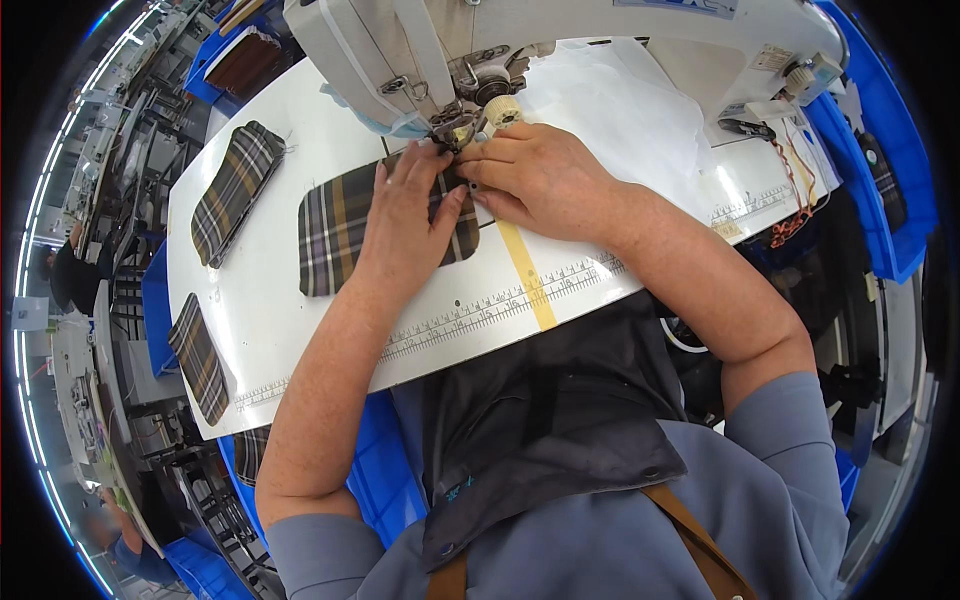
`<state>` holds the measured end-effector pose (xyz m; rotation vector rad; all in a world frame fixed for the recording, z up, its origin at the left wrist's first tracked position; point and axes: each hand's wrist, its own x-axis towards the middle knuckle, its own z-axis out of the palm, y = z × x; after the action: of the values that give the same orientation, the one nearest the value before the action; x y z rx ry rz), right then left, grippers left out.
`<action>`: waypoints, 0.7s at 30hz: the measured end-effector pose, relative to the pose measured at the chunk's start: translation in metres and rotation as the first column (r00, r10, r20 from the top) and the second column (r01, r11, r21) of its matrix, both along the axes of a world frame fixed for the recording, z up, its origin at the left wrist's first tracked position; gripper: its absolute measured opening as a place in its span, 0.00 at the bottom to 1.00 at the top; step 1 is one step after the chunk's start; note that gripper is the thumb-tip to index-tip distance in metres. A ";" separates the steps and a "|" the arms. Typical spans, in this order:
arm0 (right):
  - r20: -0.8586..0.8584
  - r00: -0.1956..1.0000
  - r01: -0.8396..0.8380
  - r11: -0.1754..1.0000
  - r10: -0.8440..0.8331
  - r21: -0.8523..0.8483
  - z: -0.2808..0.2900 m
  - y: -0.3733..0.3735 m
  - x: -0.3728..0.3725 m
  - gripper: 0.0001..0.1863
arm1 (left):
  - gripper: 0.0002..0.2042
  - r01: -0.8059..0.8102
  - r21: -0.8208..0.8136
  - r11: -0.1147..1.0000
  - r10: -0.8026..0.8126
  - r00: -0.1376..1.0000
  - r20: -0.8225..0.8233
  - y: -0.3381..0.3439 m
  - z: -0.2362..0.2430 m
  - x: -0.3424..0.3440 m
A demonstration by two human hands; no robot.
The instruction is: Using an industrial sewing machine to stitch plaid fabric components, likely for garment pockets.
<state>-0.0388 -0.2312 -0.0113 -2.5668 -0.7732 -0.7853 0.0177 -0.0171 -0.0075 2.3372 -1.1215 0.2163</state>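
Note:
A plaid fabric piece [330,235] in brown, black and white, with rounded corners, lies on the white table of a sewing machine [480,85]. Its far right corner reaches in by the needle area, where the exact contact is hidden by my fingers. My left hand [408,205] rests flat on this piece, fingers stretched toward the presser foot and thumb apart. At the right edge of the same cloth, my right hand [535,180] has its fingers drawn together on the border, close to the needle.
Another plaid piece [238,190] lies at the table's left, and one more [199,358] sits at its left front edge. White sheeting [610,110] is spread behind my right hand. A ruler strip [480,325] and yellow tape [527,275] mark the front. Blue bins [905,240] flank the table.

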 end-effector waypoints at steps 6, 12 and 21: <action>0.000 1.000 -0.016 1.000 0.016 -0.013 0.002 -0.001 0.000 0.15 | 0.25 0.005 0.094 0.996 0.001 0.998 -0.064 0.008 0.008 -0.010; -0.035 0.999 -0.001 1.000 0.000 -0.026 0.005 -0.001 -0.002 0.16 | 0.27 0.060 0.088 0.994 -0.056 0.998 -0.040 0.018 0.015 -0.011; -0.073 0.997 0.002 1.000 -0.003 -0.018 0.005 0.001 -0.002 0.16 | 0.10 0.167 -0.130 0.977 -0.188 0.968 -0.165 0.018 0.010 0.011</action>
<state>-0.0410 -0.2305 -0.0058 -2.5973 -0.7573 -0.6837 0.0288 0.0008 0.0027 2.0951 -1.1893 0.0072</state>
